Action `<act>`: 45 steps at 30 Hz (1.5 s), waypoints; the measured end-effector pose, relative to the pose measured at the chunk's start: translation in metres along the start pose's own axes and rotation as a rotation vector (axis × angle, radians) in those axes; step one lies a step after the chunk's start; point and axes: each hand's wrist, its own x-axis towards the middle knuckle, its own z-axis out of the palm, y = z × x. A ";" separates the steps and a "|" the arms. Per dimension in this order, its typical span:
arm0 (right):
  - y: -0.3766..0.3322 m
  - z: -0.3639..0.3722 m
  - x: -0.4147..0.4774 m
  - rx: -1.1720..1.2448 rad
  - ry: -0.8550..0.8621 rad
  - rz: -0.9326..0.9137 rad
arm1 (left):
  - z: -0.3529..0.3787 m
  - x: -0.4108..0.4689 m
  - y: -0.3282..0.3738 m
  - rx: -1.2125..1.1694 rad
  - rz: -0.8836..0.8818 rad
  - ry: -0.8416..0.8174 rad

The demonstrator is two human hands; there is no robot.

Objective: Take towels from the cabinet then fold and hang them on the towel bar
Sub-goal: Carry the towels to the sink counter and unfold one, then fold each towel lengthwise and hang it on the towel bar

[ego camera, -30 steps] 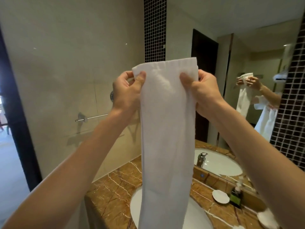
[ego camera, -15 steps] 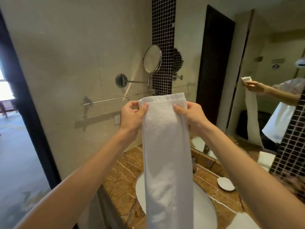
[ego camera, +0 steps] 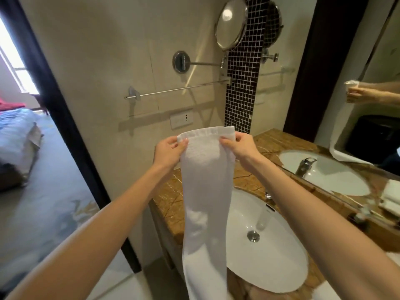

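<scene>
White terry, soft and limp: the towel [ego camera: 205, 191] hangs in front of me as a long narrow strip, its lower end dropping past the sink [ego camera: 281, 256] and out of view. I judge it light and grippy, with no stiffness to keep a fold by itself. My left hand [ego camera: 167, 151] and right hand [ego camera: 242, 146] each pinch a top corner, thumbs in front — the sensible hold. Beyond, higher on the wall, the towel bar [ego camera: 179, 89] is bare, well apart from the cloth.
</scene>
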 end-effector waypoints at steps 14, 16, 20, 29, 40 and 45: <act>0.086 0.075 0.114 -0.099 0.088 0.167 | -0.023 0.117 -0.092 0.050 -0.165 0.011; 0.100 0.085 0.131 -0.123 0.090 0.201 | -0.027 0.134 -0.107 0.051 -0.201 0.027; 0.129 0.103 0.159 -0.148 0.081 0.267 | -0.036 0.168 -0.142 0.067 -0.298 0.061; 0.187 0.131 0.203 -0.141 0.053 0.390 | -0.045 0.209 -0.204 0.124 -0.419 0.126; 0.268 0.160 0.230 -0.260 -0.095 0.458 | -0.061 0.235 -0.282 0.328 -0.442 0.210; 0.306 0.177 0.227 -0.323 -0.110 0.368 | -0.061 0.240 -0.312 0.359 -0.441 0.206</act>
